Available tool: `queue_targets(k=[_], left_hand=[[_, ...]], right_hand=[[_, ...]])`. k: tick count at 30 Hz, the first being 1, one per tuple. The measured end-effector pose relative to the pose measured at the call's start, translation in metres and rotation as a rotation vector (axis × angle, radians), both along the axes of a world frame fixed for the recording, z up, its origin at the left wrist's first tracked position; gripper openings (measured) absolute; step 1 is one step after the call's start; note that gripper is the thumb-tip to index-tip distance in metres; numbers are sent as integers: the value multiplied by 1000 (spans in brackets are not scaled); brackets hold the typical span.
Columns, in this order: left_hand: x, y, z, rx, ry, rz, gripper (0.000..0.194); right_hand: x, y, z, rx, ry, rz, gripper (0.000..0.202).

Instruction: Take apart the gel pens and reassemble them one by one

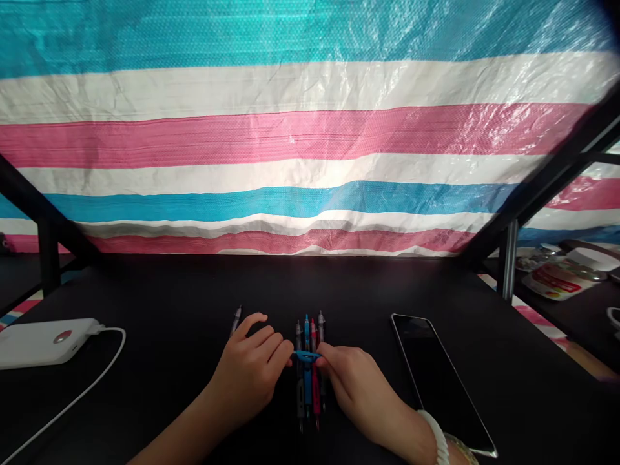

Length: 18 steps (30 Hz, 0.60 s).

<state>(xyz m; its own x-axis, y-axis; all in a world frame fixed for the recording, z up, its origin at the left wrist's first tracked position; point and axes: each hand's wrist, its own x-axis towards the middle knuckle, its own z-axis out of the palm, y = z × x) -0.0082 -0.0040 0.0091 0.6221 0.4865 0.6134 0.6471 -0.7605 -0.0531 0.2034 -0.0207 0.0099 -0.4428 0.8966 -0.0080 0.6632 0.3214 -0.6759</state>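
Note:
Several pens lie side by side on the black table, among them a blue pen and a red pen. Across them runs a blue band. My left hand pinches the band's left end, its index finger raised. At the band's right end, my right hand pinches with thumb and forefinger. Another pen lies apart, partly hidden behind my left hand.
A phone lies right of my right hand. On the left sits a white power bank with a white cable. Black frame bars flank the table, and a striped sheet hangs behind.

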Motion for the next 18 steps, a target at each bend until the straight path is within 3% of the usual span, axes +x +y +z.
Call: queue_targets(k=[7,18], left_hand=[[5,-7,-1,-35,-26,44,26],[6,-9,-4,-123,-96,29,25]], right_hand=[[-5,-1,-5,246,-168,-17,27],[-6,-3,-9,512,-205,3,28]])
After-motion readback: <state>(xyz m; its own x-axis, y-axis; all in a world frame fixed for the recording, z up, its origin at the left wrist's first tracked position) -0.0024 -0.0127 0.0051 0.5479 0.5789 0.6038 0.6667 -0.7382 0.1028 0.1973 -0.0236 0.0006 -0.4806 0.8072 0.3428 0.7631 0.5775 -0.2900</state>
